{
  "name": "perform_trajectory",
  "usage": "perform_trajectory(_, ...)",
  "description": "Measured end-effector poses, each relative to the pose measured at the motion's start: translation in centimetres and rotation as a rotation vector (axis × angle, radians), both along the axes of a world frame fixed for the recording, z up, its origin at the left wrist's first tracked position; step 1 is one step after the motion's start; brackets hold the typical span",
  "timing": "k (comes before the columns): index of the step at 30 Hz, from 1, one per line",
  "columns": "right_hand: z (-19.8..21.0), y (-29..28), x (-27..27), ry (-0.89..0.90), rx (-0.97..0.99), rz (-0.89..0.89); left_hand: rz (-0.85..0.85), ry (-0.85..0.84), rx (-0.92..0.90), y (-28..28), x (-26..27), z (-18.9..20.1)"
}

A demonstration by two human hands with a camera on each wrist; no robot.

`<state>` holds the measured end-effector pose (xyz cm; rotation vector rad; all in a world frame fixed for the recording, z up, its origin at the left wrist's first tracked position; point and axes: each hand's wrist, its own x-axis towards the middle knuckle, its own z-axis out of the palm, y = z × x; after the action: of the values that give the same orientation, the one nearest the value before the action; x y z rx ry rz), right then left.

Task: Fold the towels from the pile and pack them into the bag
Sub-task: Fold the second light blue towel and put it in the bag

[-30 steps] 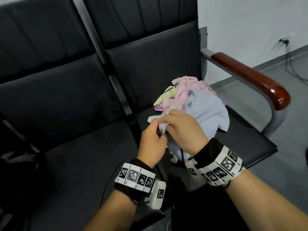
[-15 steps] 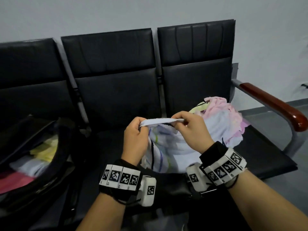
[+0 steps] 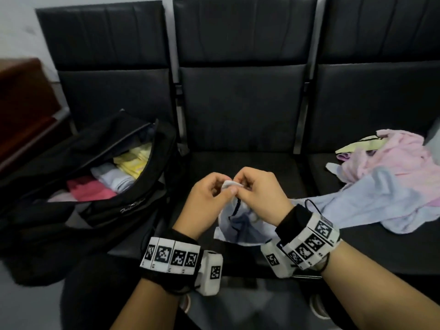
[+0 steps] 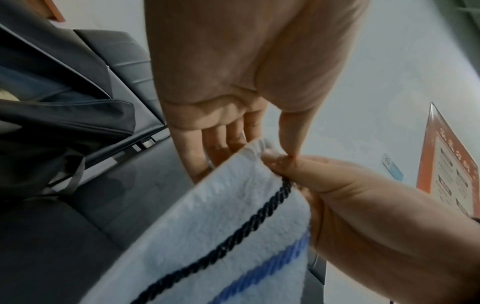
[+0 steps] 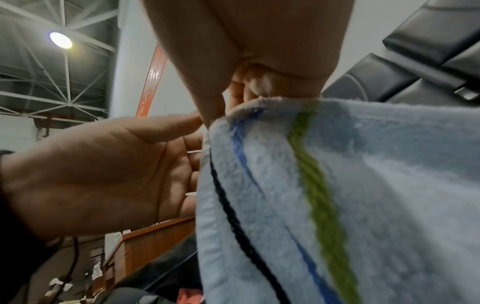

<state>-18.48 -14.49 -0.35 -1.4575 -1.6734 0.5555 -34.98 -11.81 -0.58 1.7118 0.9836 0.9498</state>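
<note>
A white towel (image 3: 242,227) with dark, blue and green stripes hangs over the middle seat. My left hand (image 3: 226,190) and right hand (image 3: 240,186) meet at its top corner, and both pinch it there. In the left wrist view the left hand (image 4: 270,146) has the towel (image 4: 221,226) corner between thumb and fingers. In the right wrist view the right hand (image 5: 233,102) curls over the towel (image 5: 363,195) edge. The open black bag (image 3: 123,208) on the left seat holds several folded towels. The pile (image 3: 392,167) of pink, yellow and light blue towels lies on the right seat.
The black three-seat bench (image 3: 240,110) stands against a grey wall. A brown wooden piece of furniture (image 3: 21,103) is at the far left. A light blue towel (image 3: 371,203) trails from the pile toward my right wrist. My knees are below the seat edge.
The hands carried the striped towel from the pile to the middle seat. They stretched its edge apart, then brought the ends together. The view swung left and the bag came into sight.
</note>
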Motion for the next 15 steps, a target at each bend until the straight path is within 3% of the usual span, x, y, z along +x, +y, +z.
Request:
perform_trajectory(7, -1.4, -0.6, 0.2, -0.067, -0.06, 0.122, 0.036, 0.067, 0.104, 0.3, -1.5, -1.0)
perform_trajectory(10, -2.1, -1.2, 2.5, -0.127, -0.055, 0.112, 0.11, -0.07, 0.113, 0.5, -2.0, -0.9)
perform_trajectory(15, -3.1, -2.2, 8.7, -0.295, -0.089, -0.02, 0.414, -0.255, 0.211, 1.9, -5.8, 0.4)
